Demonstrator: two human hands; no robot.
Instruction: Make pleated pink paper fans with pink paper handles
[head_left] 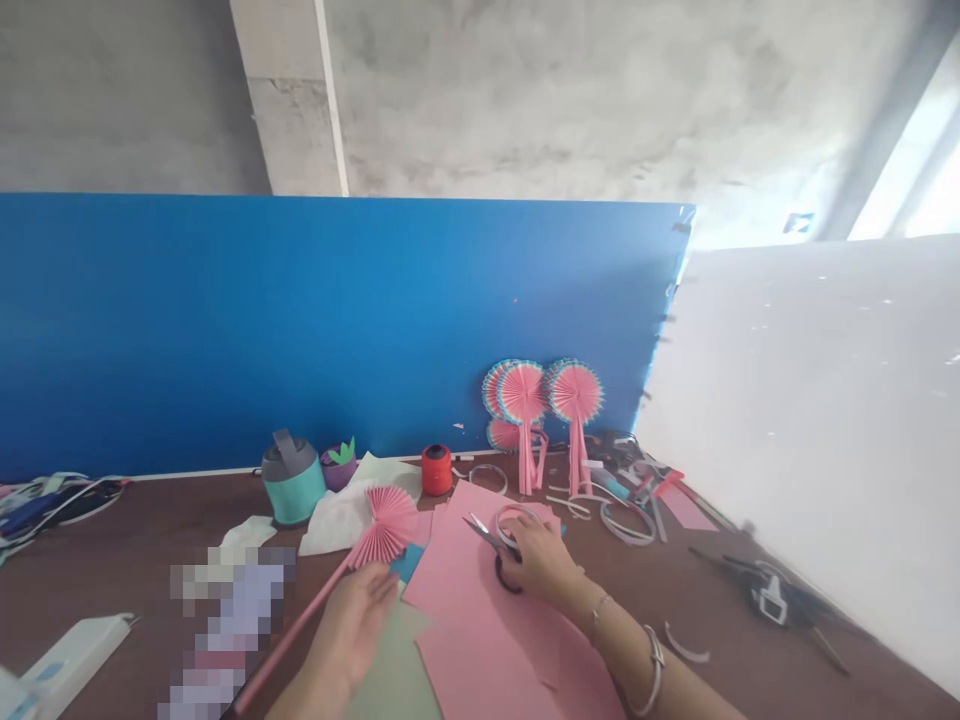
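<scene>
My right hand (544, 560) is closed around the dark handles of a pair of scissors (486, 532), over pink paper sheets (480, 630). The slightly open blades point to the far left. A pale ring, perhaps a tape roll (517, 508), lies under its fingertips; whether they touch it I cannot tell. My left hand (356, 615) has its fingers stretched out, palm partly down, next to a pleated pink paper fan (386, 525). The fan's pink stick (296, 630) slants along its left side. Blue paper (407, 562) and a pale green sheet (397, 660) lie beneath and beside that hand.
Finished round fans (523, 392) lean against the blue partition (300, 320). Along the back stand a teal pot with a grey lid (294, 495), a purple cup (339, 468) and a red container (436, 470). White strips (630, 522) and cables (772, 590) lie at right.
</scene>
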